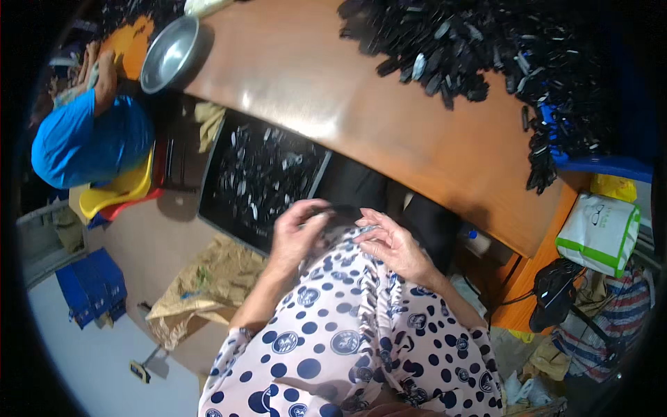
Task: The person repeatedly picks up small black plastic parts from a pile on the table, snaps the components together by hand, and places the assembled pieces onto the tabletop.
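Both my hands are raised over my lap, in front of the table edge. My left hand (297, 233) is closed, its fingers curled toward the thumb. A short way to its right, my right hand (392, 249) has its fingers bent toward the thumb, a small bluish-grey bit showing at their tips. Something dark spans the gap between the hands, but I cannot make out its shape against the black behind. Just past my left hand is a black tray (208, 187) holding many small, slim black pieces (260, 174), some with pale glints.
A large heap of similar black pieces (479, 48) covers the far right of the brown table (313, 69). A metal bowl (170, 55) stands at its far left. A person in blue (94, 139) sits on the left. A white-green bag (599, 233) is at right, sacking (208, 278) lower left.
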`<state>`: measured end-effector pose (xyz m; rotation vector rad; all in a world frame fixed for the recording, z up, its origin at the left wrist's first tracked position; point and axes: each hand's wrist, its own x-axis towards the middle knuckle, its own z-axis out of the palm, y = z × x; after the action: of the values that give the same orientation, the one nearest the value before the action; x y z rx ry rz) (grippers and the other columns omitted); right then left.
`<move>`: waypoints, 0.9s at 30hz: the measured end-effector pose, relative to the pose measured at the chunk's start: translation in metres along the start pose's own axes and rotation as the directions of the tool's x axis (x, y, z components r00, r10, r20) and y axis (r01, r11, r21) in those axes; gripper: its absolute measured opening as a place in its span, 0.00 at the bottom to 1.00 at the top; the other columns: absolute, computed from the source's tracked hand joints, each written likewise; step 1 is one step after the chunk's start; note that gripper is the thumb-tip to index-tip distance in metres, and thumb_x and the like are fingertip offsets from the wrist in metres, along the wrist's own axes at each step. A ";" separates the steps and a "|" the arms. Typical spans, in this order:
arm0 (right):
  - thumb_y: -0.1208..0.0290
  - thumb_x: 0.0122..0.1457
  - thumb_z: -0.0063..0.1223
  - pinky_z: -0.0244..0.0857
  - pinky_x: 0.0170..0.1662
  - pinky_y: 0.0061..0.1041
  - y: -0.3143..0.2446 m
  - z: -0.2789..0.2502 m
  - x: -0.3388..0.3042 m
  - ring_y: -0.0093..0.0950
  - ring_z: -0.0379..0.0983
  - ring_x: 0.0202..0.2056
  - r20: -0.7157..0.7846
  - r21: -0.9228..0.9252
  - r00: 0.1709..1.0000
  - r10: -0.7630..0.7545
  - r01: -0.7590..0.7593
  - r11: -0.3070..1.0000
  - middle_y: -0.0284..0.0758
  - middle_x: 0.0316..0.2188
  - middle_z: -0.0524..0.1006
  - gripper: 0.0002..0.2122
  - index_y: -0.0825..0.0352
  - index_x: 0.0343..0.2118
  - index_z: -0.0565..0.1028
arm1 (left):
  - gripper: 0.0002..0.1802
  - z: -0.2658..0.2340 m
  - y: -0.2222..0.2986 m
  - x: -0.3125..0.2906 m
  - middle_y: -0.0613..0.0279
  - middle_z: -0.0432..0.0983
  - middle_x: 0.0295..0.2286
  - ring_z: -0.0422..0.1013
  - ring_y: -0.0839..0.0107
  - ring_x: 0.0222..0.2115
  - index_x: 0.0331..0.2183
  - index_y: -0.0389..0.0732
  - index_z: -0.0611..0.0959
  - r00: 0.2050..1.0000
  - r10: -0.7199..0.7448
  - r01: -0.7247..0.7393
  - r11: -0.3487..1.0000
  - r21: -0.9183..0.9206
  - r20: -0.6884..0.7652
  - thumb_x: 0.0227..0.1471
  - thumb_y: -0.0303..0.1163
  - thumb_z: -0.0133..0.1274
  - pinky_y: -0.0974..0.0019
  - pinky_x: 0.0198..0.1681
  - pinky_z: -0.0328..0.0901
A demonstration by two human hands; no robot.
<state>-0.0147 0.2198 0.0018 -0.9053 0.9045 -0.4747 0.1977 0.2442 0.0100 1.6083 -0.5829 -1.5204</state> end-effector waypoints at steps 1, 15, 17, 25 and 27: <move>0.79 0.60 0.48 0.66 0.46 0.19 -0.005 -0.003 0.001 0.23 0.71 0.43 -0.054 -0.068 0.997 -0.056 0.053 0.996 0.36 0.41 0.72 0.15 0.72 0.50 0.65 | 0.13 -0.027 -0.003 0.007 0.65 0.76 0.32 0.70 0.82 0.28 0.41 0.38 0.78 0.998 0.050 -0.040 0.970 0.240 -0.036 0.51 0.26 0.55 0.76 0.26 0.66; 0.75 0.55 0.49 0.63 0.36 0.33 -0.107 -0.182 -0.013 0.36 0.69 0.30 -0.524 -0.820 0.502 -0.688 -0.078 0.567 0.40 0.30 0.71 0.07 0.70 0.36 0.71 | 0.10 0.090 0.123 0.170 0.54 0.73 0.33 0.71 0.53 0.35 0.37 0.41 0.79 0.597 0.688 -0.694 0.185 0.696 0.413 0.49 0.27 0.51 0.55 0.37 0.66; 0.75 0.52 0.51 0.62 0.38 0.35 -0.119 -0.213 -0.007 0.39 0.67 0.32 -0.339 -0.941 0.447 -0.828 -0.156 0.302 0.40 0.30 0.71 0.09 0.69 0.37 0.71 | 0.10 0.105 0.129 0.193 0.54 0.72 0.33 0.71 0.53 0.35 0.36 0.41 0.79 0.494 0.666 -0.715 -0.054 0.697 0.559 0.48 0.27 0.51 0.55 0.36 0.67; 0.75 0.51 0.53 0.66 0.38 0.36 -0.152 -0.276 0.045 0.41 0.69 0.35 -0.241 -0.902 0.631 -0.737 -0.427 -0.071 0.42 0.30 0.73 0.09 0.68 0.35 0.70 | 0.07 0.108 0.135 0.211 0.49 0.72 0.30 0.71 0.50 0.34 0.34 0.41 0.76 0.626 0.563 -0.563 -0.152 0.813 0.539 0.49 0.28 0.48 0.51 0.35 0.66; 0.75 0.53 0.50 0.67 0.35 0.40 -0.146 -0.299 0.060 0.44 0.72 0.35 -0.233 -0.883 0.682 -0.694 -0.447 -0.143 0.44 0.30 0.73 0.08 0.67 0.35 0.67 | 0.10 0.101 0.127 0.215 0.48 0.74 0.32 0.72 0.48 0.32 0.36 0.41 0.74 0.657 0.598 -0.561 -0.019 0.827 0.459 0.48 0.28 0.49 0.51 0.36 0.66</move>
<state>-0.2290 -0.0418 0.0060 -2.5485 2.1065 -0.1800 0.1606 -0.0222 -0.0045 1.7090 -2.1920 -0.3043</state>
